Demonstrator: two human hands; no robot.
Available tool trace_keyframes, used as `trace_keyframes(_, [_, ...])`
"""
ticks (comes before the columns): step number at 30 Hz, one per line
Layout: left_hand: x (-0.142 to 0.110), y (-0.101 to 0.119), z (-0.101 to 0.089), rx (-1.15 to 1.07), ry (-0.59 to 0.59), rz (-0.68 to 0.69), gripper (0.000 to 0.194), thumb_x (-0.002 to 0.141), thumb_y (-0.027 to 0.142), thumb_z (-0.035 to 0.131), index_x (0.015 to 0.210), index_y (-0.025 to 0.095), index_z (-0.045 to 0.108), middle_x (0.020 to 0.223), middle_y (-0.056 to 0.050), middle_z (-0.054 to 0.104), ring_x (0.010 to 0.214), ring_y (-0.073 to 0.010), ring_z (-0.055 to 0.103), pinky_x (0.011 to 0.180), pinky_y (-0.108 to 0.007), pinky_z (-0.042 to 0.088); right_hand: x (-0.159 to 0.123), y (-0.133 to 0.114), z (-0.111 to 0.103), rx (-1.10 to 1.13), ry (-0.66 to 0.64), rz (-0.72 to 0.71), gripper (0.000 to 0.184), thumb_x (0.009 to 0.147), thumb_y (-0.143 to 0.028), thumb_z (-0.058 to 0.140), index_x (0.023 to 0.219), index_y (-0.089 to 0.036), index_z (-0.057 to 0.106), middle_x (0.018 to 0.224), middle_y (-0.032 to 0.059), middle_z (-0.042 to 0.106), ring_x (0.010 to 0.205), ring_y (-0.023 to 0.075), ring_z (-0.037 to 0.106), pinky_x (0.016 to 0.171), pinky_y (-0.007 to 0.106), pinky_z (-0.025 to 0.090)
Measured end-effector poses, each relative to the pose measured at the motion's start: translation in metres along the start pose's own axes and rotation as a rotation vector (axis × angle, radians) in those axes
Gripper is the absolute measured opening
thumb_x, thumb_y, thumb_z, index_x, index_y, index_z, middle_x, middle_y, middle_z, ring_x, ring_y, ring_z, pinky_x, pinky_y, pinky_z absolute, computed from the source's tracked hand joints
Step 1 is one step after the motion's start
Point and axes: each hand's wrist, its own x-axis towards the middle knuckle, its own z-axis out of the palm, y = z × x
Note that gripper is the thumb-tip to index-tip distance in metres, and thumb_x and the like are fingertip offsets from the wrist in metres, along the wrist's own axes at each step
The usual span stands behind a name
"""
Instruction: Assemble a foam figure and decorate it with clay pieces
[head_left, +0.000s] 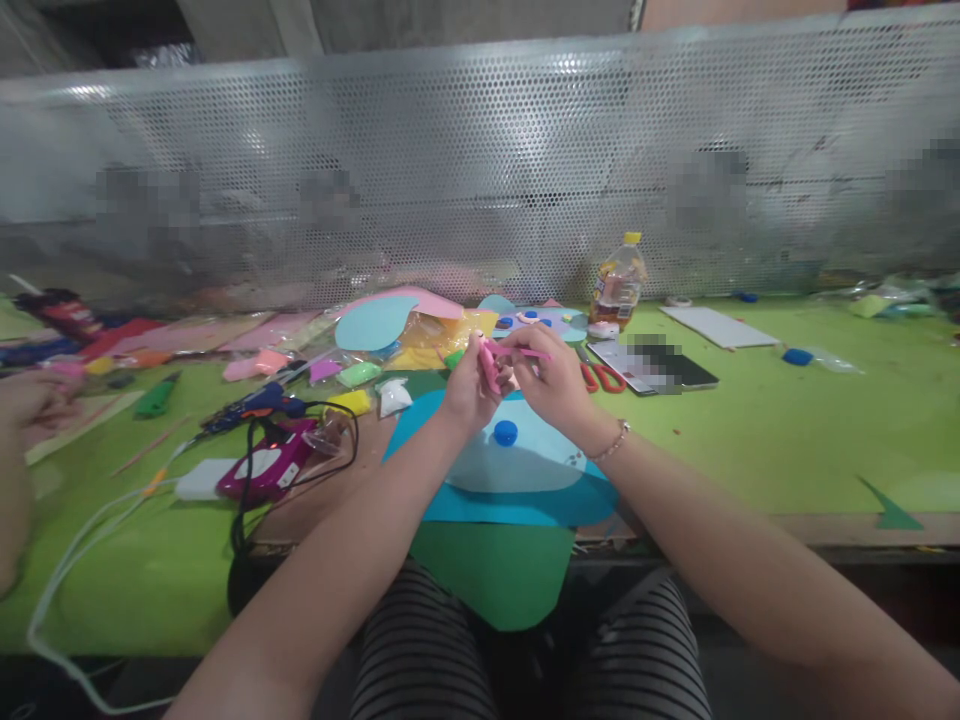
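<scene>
My left hand (469, 388) is closed around a small pink figure-like piece (490, 368), perhaps modelling clay, raised above the table. The fingers of my right hand (553, 378) pinch a thin pink stick-like tool (536, 354), its inner end close to the pink piece. I cannot tell if they touch. Below my hands lies a pale blue rounded sheet (480, 465) on a darker blue sheet (525, 510), with a green sheet (495, 570) hanging over the table edge underneath. A round blue piece (505, 433) sits on the pale sheet.
To the left are a magenta device (274, 465) with cables, a blue glue gun (251, 405) and clay packets (358, 375). Red-handled scissors (604, 377), a phone (652, 365) and a bottle (619, 280) stand right. Another person's hand (34, 405) is at far left. Perforated metal (465, 170) closes the back.
</scene>
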Motion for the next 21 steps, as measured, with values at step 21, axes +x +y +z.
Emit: trace_keyframes(21, [-0.0045,-0.0008,0.0069,0.021,0.02,0.025,0.043,0.092,0.042,0.035,0.064,0.014,0.052,0.048,0.003,0.047,0.039,-0.0064,0.045,0.041,-0.018,0.036,0.0001,0.0004,-0.0005,-0.019,0.012,0.005,0.013,0.08,-0.011,0.044,0.084,-0.021,0.051,0.083,0.0041,0.057,0.08,0.0183,0.054,0.071,0.034,0.043])
